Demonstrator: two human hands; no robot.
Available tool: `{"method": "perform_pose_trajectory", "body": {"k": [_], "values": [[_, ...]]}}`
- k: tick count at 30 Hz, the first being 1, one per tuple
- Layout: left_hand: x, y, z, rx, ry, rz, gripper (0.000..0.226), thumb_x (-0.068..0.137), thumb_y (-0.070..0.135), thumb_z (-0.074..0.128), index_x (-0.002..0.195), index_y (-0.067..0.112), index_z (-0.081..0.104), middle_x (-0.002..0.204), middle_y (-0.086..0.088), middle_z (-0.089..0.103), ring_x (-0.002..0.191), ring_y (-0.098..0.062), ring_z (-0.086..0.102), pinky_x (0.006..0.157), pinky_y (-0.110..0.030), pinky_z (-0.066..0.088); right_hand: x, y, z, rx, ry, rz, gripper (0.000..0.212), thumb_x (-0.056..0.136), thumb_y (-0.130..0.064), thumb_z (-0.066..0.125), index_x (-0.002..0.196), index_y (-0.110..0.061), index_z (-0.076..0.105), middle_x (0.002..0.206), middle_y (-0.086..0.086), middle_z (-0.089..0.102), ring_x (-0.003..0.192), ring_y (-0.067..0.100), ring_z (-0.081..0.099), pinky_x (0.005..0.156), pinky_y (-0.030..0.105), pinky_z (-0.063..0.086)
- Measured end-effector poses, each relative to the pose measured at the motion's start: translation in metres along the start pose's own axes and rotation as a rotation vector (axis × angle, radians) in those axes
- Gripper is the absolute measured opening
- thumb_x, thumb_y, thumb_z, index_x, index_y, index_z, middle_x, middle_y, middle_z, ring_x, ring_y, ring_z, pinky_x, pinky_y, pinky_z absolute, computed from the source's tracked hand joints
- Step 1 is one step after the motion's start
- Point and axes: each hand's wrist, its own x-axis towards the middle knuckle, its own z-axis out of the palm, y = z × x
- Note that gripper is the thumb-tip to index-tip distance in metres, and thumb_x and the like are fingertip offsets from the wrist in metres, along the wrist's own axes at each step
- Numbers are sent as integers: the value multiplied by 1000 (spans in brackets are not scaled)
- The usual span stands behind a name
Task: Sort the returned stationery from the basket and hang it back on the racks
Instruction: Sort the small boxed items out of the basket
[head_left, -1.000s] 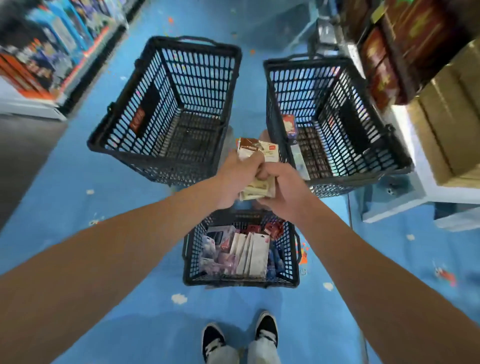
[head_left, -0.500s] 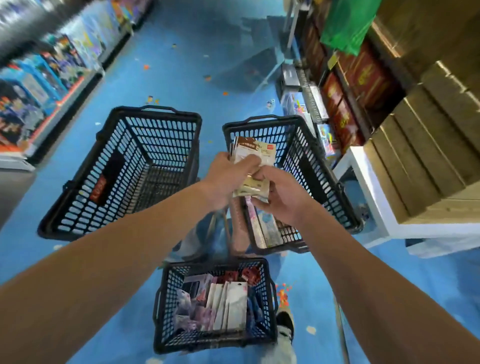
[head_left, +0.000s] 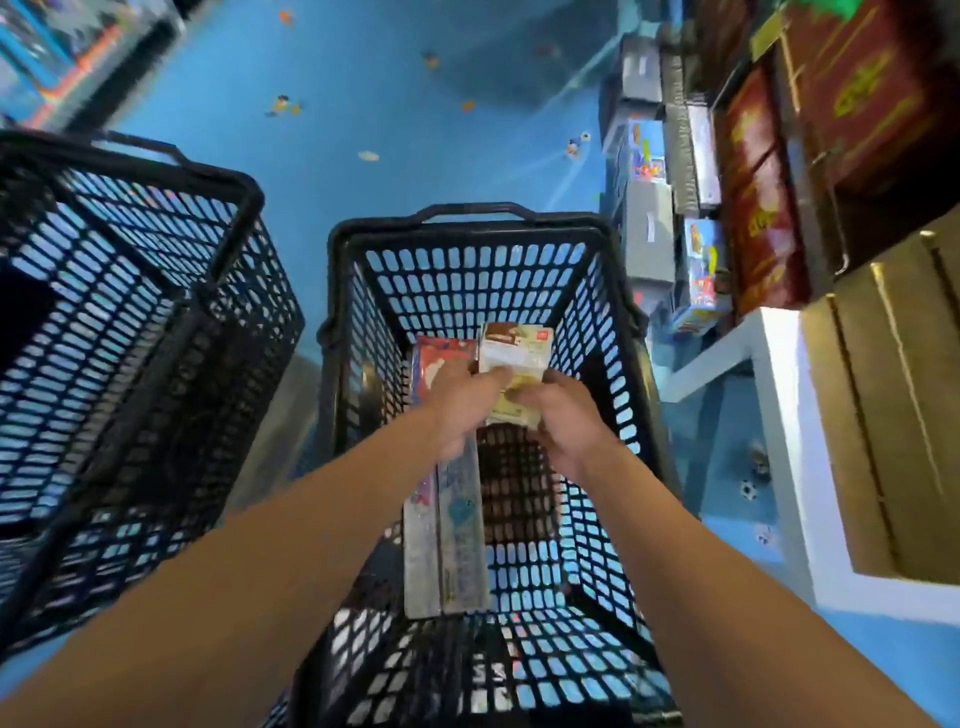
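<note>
Stack of thin cream-and-brown carded stationery packets (head_left: 511, 358): pinched between my left hand (head_left: 457, 400) and right hand (head_left: 563, 415), inside the black plastic mesh basket (head_left: 467, 270). Probably light, bendable, slippery; I should grip both side edges.

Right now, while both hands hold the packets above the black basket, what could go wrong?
1. The left hand and right hand pinch the stack of packets only at its lower part, so it may fan out and spill.
2. It may land on the long packets already lying in the basket and get mixed with them.
</note>
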Motion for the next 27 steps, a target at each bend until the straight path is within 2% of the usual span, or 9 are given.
{"method": "perform_pose_trajectory", "body": {"k": [2, 4, 6, 8, 10, 15, 18, 22, 27], "values": [[35, -16, 10, 22, 55, -19, 55, 89, 43, 63, 140, 21, 54, 130, 0, 65, 114, -23, 63, 99, -47, 55, 30, 12, -1, -31, 24, 17, 57, 63, -5, 65, 118, -16, 72, 110, 7, 77, 109, 32, 69, 100, 50, 53], [67, -32, 15, 54, 97, -49, 64, 83, 45, 57, 141, 19, 51, 131, -4, 64, 113, -26, 63, 98, -48, 56, 55, 20, 2, -85, 58, 38, 46, 69, 0, 60, 113, -10, 69, 101, 7, 75, 97, 27, 69, 81, 38, 56], [83, -38, 21, 42, 98, -81, 49, 89, 30, 57, 136, 18, 57, 125, -7, 68, 107, -25, 66, 90, -39, 57, 78, 26, 3, -121, 131, 76, 37, 77, 6, 56, 110, -8, 67, 97, 9, 71, 91, 29, 66, 70, 32, 52], [89, -37, 26, 30, 56, -94, 40, 91, 13, 54, 130, 17, 62, 116, -9, 71, 95, -24, 66, 67, -27, 53, 100, 33, 2, -122, 203, 116, 40, 80, 5, 54, 115, -6, 69, 105, 17, 72, 96, 34, 68, 76, 41, 56], [95, -37, 29, 42, 23, -91, 32, 90, 7, 54, 119, 13, 66, 105, -8, 72, 85, -20, 66, 58, -24, 48, 117, 38, 1, -148, 239, 146, 40, 82, 4, 53, 117, -4, 70, 106, 21, 72, 95, 37, 69, 81, 48, 59], [109, -32, 36, 101, 9, -93, 26, 92, 0, 53, 114, 9, 64, 105, -8, 69, 94, -22, 64, 80, -32, 54, 133, 43, -1, -293, 252, 179, 31, 90, -11, 48, 107, -18, 72, 103, 9, 72, 94, 30, 68, 84, 42, 56], [112, -30, 35, 110, 37, -112, 32, 91, 3, 54, 120, 11, 67, 112, -10, 72, 105, -25, 67, 97, -41, 57, 130, 44, 3, -387, 194, 125, 43, 73, -28, 48, 108, -22, 71, 101, 5, 73, 95, 29, 69, 89, 47, 58], [113, -30, 32, 88, 35, -151, 40, 89, 2, 51, 125, 10, 66, 115, -11, 71, 109, -28, 68, 100, -46, 57, 125, 36, 3, -427, 169, 119, 60, 64, -27, 44, 118, -17, 68, 105, 6, 71, 97, 27, 67, 89, 45, 56], [108, -29, 28, 48, 17, -172, 40, 88, -4, 54, 121, 11, 71, 115, -9, 73, 110, -26, 67, 103, -42, 54, 119, 36, 0, -426, 185, 97, 35, 90, -13, 52, 124, -13, 61, 111, 6, 68, 98, 23, 63, 81, 35, 52]]}}
